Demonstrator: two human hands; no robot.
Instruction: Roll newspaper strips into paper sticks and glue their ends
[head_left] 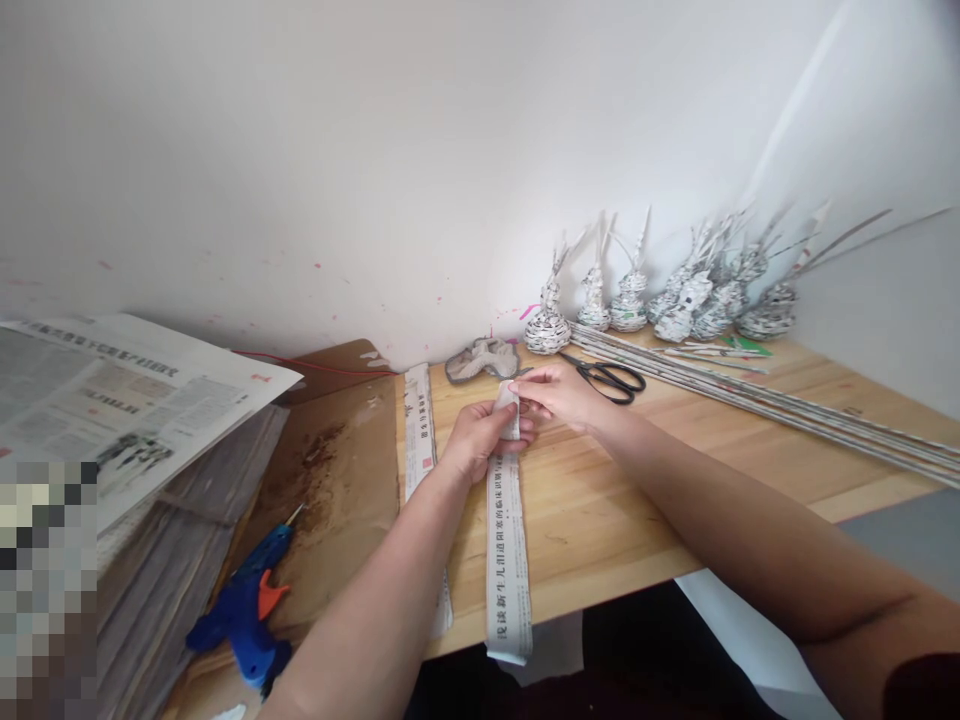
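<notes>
A long newspaper strip runs down from my hands and hangs past the table's front edge. My left hand is closed on it near its top end, thumb on top. At that same end, the fingertips of my right hand pinch the strip's corner. Another newspaper strip lies flat on the wood to the left, partly hidden behind my left forearm. Black-handled scissors rest just beyond my right hand. Behind my hands lies a crumpled grey-edged cloth.
Several woven paper gourd shapes stand along the wall. Long rolled paper sticks stretch across the right side of the table. On the left are a blue glue gun, stained cardboard and stacked newspapers.
</notes>
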